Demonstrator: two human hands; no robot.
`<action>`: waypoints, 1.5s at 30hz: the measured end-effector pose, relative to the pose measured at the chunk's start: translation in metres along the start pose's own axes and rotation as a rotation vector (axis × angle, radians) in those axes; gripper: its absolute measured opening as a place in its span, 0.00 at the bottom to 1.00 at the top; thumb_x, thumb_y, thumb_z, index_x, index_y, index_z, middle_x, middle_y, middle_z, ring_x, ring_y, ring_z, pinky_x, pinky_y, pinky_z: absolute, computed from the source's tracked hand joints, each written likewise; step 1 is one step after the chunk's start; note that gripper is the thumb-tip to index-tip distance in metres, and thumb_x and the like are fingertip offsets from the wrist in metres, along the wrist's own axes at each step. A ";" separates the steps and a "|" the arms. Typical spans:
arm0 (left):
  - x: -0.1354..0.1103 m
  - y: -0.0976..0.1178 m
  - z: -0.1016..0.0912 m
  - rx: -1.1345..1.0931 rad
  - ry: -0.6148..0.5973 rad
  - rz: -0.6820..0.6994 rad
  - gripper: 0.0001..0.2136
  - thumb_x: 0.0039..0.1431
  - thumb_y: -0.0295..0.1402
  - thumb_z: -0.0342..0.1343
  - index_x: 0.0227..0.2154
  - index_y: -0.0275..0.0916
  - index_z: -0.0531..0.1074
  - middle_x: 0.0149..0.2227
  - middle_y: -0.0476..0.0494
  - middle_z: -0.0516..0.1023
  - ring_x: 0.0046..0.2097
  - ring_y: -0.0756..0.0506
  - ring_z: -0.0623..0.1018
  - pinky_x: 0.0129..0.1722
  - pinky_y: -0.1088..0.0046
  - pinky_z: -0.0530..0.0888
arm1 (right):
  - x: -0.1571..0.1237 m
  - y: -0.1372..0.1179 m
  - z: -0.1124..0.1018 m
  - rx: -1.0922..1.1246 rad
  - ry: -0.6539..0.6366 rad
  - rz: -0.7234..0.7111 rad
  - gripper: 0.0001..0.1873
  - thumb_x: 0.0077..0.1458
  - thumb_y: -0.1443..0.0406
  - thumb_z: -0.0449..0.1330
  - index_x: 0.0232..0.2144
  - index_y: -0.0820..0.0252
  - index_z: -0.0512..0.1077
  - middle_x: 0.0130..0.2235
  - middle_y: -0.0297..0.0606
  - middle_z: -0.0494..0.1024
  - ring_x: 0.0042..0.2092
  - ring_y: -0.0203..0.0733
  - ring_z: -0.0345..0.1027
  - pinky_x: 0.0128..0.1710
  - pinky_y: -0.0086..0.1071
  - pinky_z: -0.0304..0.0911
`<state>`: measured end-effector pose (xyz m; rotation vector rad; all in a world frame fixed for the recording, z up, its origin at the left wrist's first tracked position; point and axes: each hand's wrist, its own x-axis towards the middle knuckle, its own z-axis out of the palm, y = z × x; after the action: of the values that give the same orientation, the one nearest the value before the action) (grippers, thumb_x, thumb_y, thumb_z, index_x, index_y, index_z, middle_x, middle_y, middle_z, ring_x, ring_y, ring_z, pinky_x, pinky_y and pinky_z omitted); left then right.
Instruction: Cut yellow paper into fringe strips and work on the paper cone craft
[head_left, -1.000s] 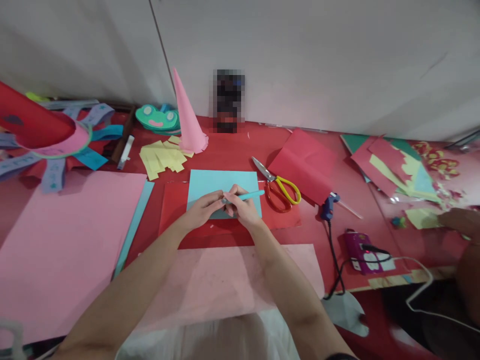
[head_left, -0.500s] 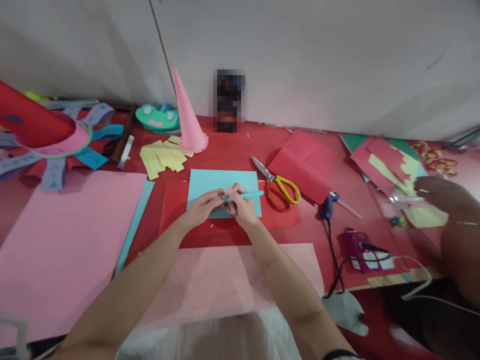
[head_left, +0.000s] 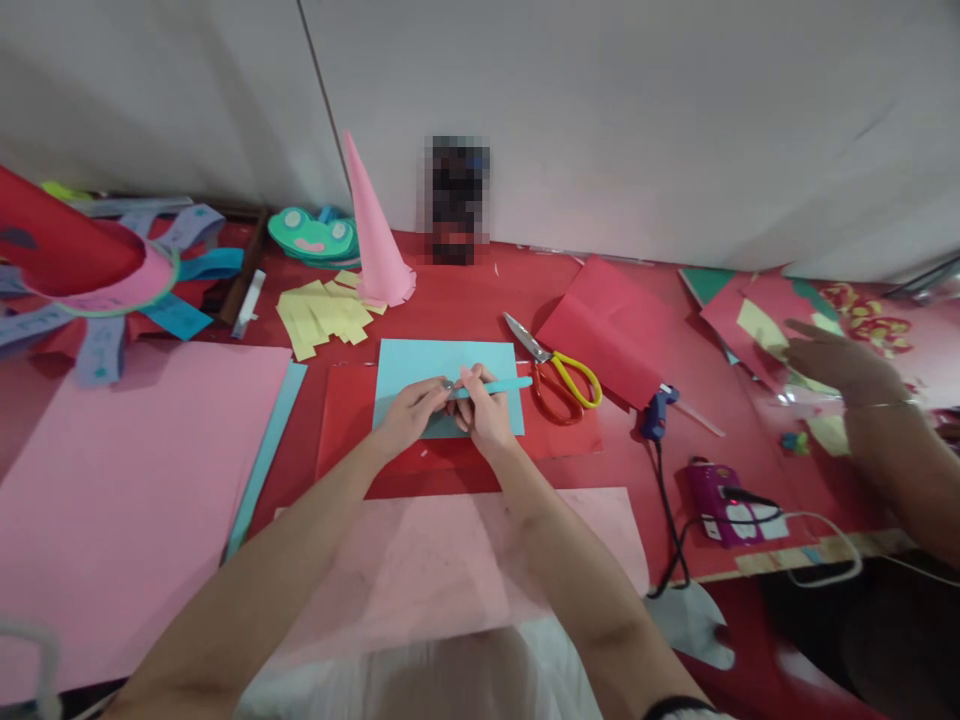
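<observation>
My left hand (head_left: 406, 414) and my right hand (head_left: 484, 408) meet over a light-blue sheet of paper (head_left: 442, 356). Between their pinched fingers is a slim turquoise stick (head_left: 514, 384), its right end pointing out past my right hand. Whether it is a pen or a tightly rolled strip of paper I cannot tell, as fingers cover its left part. The blue sheet lies on red paper (head_left: 349, 430). Just to the right rest scissors (head_left: 555, 370) with one yellow and one red handle, blades pointing away to the left.
A pink paper cone (head_left: 377, 245) stands behind yellow paper pieces (head_left: 322, 315). Large pink sheets (head_left: 142, 470) lie left. On the right are a glue gun (head_left: 658, 412), a corded purple power strip (head_left: 716, 500) and another person's hand (head_left: 832, 365) over red and yellow cut paper.
The turquoise stick has shifted slightly right and turned a little in my fingers. At the right, the other person's hand has moved left over the cut paper.
</observation>
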<state>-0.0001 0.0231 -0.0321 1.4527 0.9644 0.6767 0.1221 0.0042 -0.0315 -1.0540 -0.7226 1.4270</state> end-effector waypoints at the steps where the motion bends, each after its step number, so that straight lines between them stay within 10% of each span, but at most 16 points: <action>1: -0.001 0.002 0.001 0.047 -0.014 0.029 0.17 0.59 0.43 0.40 0.20 0.39 0.62 0.24 0.48 0.70 0.30 0.48 0.70 0.35 0.70 0.70 | 0.000 -0.002 -0.002 -0.050 -0.011 -0.041 0.23 0.47 0.48 0.60 0.18 0.56 0.58 0.09 0.20 0.55 0.12 0.28 0.51 0.12 0.23 0.51; 11: -0.002 0.008 0.000 0.265 -0.160 0.137 0.16 0.62 0.42 0.41 0.29 0.39 0.68 0.33 0.45 0.76 0.35 0.46 0.74 0.39 0.71 0.69 | 0.003 -0.008 -0.014 -0.264 -0.086 -0.055 0.23 0.46 0.52 0.63 0.16 0.58 0.57 0.12 0.22 0.60 0.13 0.26 0.51 0.14 0.22 0.49; 19: -0.004 0.011 -0.002 0.112 -0.195 0.077 0.15 0.61 0.42 0.43 0.29 0.38 0.69 0.30 0.47 0.74 0.33 0.49 0.72 0.38 0.72 0.69 | -0.003 0.003 -0.001 -0.039 -0.027 -0.061 0.21 0.48 0.56 0.62 0.16 0.57 0.56 0.11 0.21 0.58 0.12 0.27 0.49 0.15 0.25 0.56; 26: -0.006 0.005 -0.011 -0.015 -0.105 0.013 0.20 0.62 0.43 0.37 0.18 0.39 0.60 0.28 0.44 0.72 0.29 0.49 0.67 0.31 0.71 0.67 | 0.015 -0.024 -0.034 0.268 0.209 -0.151 0.23 0.48 0.53 0.61 0.16 0.57 0.53 0.11 0.20 0.46 0.14 0.26 0.36 0.11 0.22 0.37; 34: -0.001 0.003 -0.005 0.024 -0.075 0.020 0.17 0.60 0.45 0.38 0.20 0.40 0.54 0.26 0.47 0.69 0.30 0.50 0.67 0.34 0.71 0.65 | 0.018 -0.013 -0.040 -0.467 0.310 -0.247 0.22 0.42 0.53 0.65 0.16 0.58 0.59 0.13 0.22 0.57 0.16 0.27 0.50 0.18 0.25 0.50; 39: -0.002 0.005 -0.005 0.003 -0.090 0.033 0.17 0.60 0.43 0.39 0.19 0.41 0.52 0.25 0.48 0.69 0.30 0.50 0.67 0.35 0.70 0.65 | 0.021 -0.014 -0.044 -0.668 0.355 -0.289 0.19 0.55 0.52 0.51 0.24 0.59 0.68 0.17 0.26 0.63 0.19 0.32 0.57 0.22 0.27 0.54; 45: -0.001 0.004 -0.004 0.005 -0.089 0.029 0.16 0.60 0.42 0.39 0.20 0.41 0.53 0.26 0.48 0.70 0.31 0.50 0.68 0.36 0.70 0.65 | 0.022 -0.015 -0.044 -0.779 0.396 -0.386 0.17 0.54 0.56 0.53 0.20 0.56 0.54 0.16 0.24 0.58 0.20 0.31 0.52 0.25 0.27 0.54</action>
<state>-0.0029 0.0241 -0.0272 1.4914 0.8783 0.6252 0.1693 0.0221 -0.0399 -1.6200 -1.1449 0.5605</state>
